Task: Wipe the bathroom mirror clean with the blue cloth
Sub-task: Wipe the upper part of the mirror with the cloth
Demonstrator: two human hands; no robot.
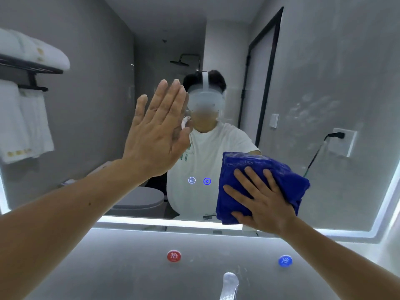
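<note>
Blue cloth (pixel 249 169) — flat against mirror (pixel 324 94)

Glossy glass, plush cloth, dull grey stone-like panel.

The mirror (pixel 324 83) is smooth, shiny glass, clear in the middle but clouded on its right side with a hazy, streaky film, and a frosted lit strip (pixel 164 223) runs along its edge. The blue cloth (pixel 259 167) is thick, soft, matt pile fabric, folded in layers. The white towels (pixel 21 118) reflected in the glass look like fluffy terry, and they hang on a rack (pixel 30 70) of matt black metal. The grey panel (pixel 129 256) below the mirror is smooth with a dull sheen. The red knob (pixel 174 255) and blue knob (pixel 285 260) look like glossy plastic, and the tap (pixel 230 282) is bright polished metal.
</note>
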